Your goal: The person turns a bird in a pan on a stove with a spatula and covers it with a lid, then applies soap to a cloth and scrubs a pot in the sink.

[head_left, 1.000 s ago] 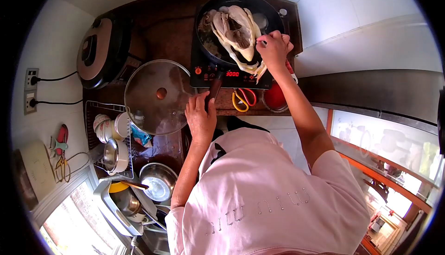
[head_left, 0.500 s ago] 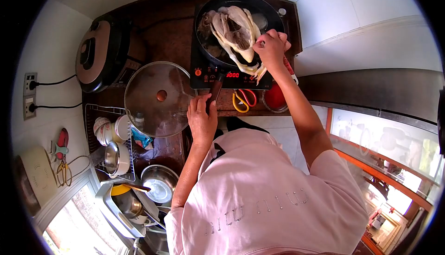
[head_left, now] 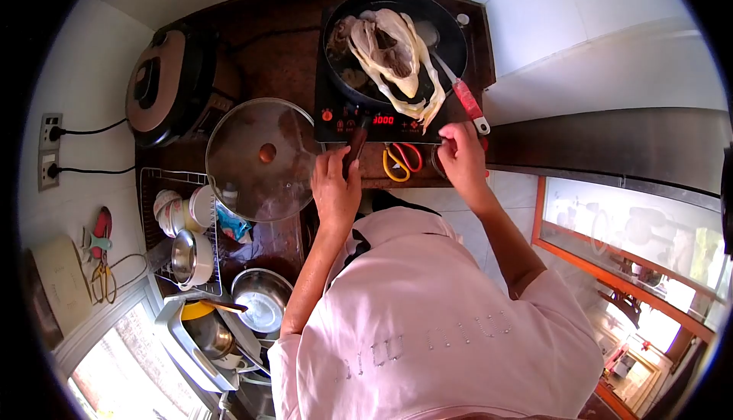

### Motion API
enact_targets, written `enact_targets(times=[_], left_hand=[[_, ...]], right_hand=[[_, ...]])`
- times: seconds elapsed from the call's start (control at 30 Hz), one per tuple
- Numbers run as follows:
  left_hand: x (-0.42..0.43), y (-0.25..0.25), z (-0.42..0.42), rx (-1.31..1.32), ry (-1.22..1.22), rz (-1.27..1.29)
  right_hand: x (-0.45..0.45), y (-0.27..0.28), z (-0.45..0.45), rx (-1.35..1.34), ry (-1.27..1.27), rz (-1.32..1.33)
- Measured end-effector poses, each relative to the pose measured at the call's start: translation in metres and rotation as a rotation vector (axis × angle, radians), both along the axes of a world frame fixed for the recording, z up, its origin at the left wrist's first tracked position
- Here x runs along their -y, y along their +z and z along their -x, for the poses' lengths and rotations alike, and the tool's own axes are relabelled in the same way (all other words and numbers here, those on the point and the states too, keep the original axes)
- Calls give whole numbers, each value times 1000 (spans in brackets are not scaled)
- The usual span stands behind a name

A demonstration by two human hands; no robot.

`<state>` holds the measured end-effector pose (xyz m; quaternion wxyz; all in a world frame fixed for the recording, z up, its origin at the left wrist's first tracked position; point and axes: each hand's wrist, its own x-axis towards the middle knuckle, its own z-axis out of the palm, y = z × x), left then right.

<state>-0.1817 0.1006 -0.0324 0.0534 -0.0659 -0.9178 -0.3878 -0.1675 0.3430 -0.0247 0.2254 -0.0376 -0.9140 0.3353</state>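
Since the earlier frame, the right hand (head_left: 464,159) has moved back from the bird's feet (head_left: 418,110) to the near edge of the counter (head_left: 282,53). Its fingers curl loosely inward; whether they pinch anything cannot be told. The left hand (head_left: 336,195) is closed around the pan handle (head_left: 354,147). Steadying the pan looks best done with a firm, even grip and no tugging, since the feet overhang the near rim and the knife (head_left: 468,101) only leans at its right side. Scissors (head_left: 398,165) lie between the hands, beside the cooktop (head_left: 328,126). Farther off, the whole plucked bird (head_left: 410,82) rests in the pan (head_left: 460,38), ahead of both hands and touching neither, its feet pointing back toward the right one.
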Motion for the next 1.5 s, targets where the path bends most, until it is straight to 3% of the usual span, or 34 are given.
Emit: enact_targets(times=[0.1,0.17,0.23,0.27,0.33,0.4,0.43,0.53,0.63,0.8,0.83,0.93,1.03,1.27,1.4,1.5], left_hand=[[-6,9,-3,-132,6,170],[-12,25,-7,-244,-17,248],[-22,13,-6,-177,-97,3],[-30,6,-4,-142,-137,-121],[-48,-10,1,188,-154,-421],[-71,-32,8,428,-110,-752],[-78,-20,17,702,-96,-742],[-102,-6,29,953,46,-899],[-119,-24,45,890,-16,-1021],[-137,-35,61,865,-21,-1207],[-139,-38,62,836,-17,-1184],[-142,-42,63,746,21,-1125],[-137,-27,61,680,113,-1103],[-109,0,85,431,83,-688],[-103,19,99,74,66,-380],[-105,51,105,105,54,-286]], right_hand=[[0,0,-24,291,-52,-31],[-3,10,-26,140,-89,-100],[-10,27,-20,-77,-140,-325],[-13,37,-18,-50,-187,-404],[-26,34,-4,-134,-253,-525],[-40,16,7,-43,-236,-331],[-46,5,12,1,-223,-233],[-58,-15,27,58,-176,-92],[-60,-18,30,80,-187,-99],[-63,-2,46,465,-240,377],[-62,5,49,544,-242,480],[-81,-15,57,396,-118,94],[-90,-13,55,392,-109,28],[-93,16,48,403,-112,21],[-94,37,48,389,-87,-110],[-94,51,47,397,-50,-89]])
